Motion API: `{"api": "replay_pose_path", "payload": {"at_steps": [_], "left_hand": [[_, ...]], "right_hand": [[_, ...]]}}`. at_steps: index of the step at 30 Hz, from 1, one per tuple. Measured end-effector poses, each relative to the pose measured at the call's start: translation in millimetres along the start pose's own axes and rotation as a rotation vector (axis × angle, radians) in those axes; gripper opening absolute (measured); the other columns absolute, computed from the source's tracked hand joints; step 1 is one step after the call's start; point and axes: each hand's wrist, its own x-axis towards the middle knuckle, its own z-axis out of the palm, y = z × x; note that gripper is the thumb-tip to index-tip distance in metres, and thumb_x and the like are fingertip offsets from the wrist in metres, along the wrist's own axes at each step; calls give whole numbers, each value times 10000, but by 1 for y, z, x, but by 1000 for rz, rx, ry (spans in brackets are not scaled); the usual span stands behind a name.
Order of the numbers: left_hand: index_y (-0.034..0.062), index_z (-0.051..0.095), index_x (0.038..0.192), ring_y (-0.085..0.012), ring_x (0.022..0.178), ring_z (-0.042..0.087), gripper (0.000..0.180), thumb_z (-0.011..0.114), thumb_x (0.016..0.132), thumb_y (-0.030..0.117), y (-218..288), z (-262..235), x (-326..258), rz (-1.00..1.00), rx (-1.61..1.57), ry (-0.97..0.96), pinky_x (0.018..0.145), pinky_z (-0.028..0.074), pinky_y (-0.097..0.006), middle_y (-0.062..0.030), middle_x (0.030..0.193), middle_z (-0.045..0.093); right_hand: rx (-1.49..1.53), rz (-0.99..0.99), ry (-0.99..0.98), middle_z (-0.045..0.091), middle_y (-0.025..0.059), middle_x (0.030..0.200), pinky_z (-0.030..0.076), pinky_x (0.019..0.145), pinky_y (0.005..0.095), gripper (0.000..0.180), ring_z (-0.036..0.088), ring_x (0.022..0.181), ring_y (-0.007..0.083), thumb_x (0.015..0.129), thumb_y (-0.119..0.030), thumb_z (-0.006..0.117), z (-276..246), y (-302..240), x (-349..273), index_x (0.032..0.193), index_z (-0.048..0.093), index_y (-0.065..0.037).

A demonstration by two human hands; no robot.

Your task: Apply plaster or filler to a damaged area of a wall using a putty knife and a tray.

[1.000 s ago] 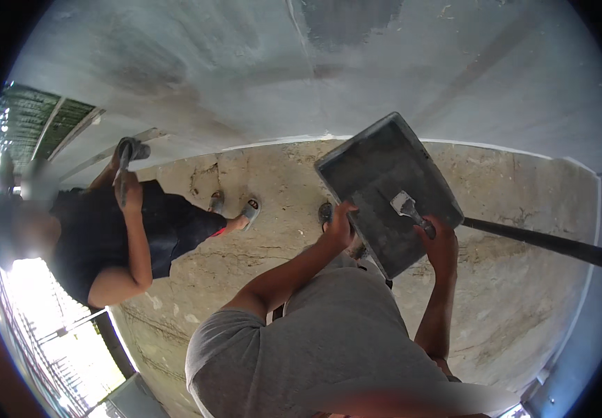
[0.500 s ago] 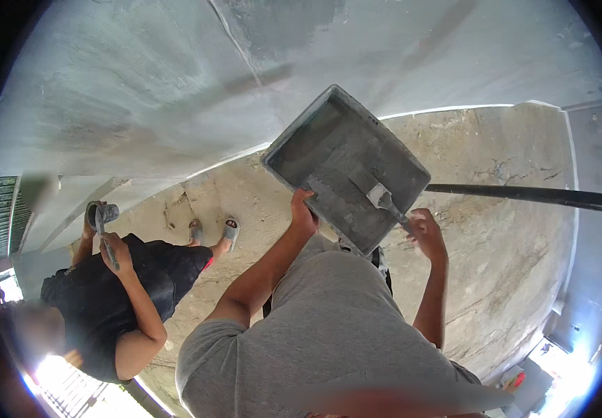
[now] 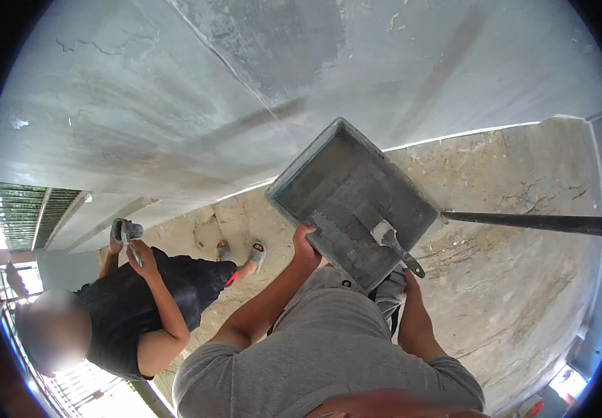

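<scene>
My left hand (image 3: 306,247) grips the near left edge of a grey rectangular paint tray (image 3: 292,189), thumb over the rim. Grey paint or slurry coats the inside of the tray. A paintbrush (image 3: 386,235) lies in it, bristles on the tray floor and dark handle sticking out over the near right rim. My right hand (image 3: 410,280) is low beside my hip, just below the brush handle. Its fingers are mostly hidden by the tray and the handle, so I cannot see what they touch.
A co-worker (image 3: 144,299) in black stands at the left, holding a small grey cup (image 3: 132,231) and a handled tool. A grey wall (image 3: 175,118) rises ahead above a rough, cracked floor (image 3: 496,299). A dark pole (image 3: 530,221) extends rightward from near the tray's right corner.
My right hand has left the end of the brush handle and dropped toward my hip. The tray, with the brush in it, sits slightly lower in view. My left hand keeps its grip.
</scene>
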Motion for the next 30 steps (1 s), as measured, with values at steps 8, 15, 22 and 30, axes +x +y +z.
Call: {"api": "replay_pose_path", "payload": {"at_steps": [8,15,22,30], "left_hand": [[87,575,1118,-294,1050,563,434,559,715,245,-1,8,0,-10,-23,-40,943,435,-430,-82,1088,607],[74,571,1132,-285,1043,574,445,560,717,235,5,13,1,45,-4,-62,939,446,-423,-77,1093,618],[57,588,1129,-291,1053,584,447,552,721,235,7,18,1,37,10,-54,957,443,-419,-96,1086,638],[53,588,1127,-289,1053,583,449,553,719,238,8,14,10,14,37,-67,956,442,-417,-97,1097,633]], "right_hand": [[111,-79,-36,539,119,1143,492,772,548,741,513,1028,344,825,-636,599,47,-32,2,1338,513,-108],[173,-146,-59,543,104,1049,493,738,527,700,523,949,313,834,-634,580,51,-26,7,1305,539,-119],[185,-201,-102,548,90,955,494,705,506,662,534,869,282,842,-633,561,53,-34,19,1272,565,-130],[235,-255,-138,552,75,861,495,671,485,628,545,789,250,850,-631,543,61,-21,30,1239,590,-142]]}}
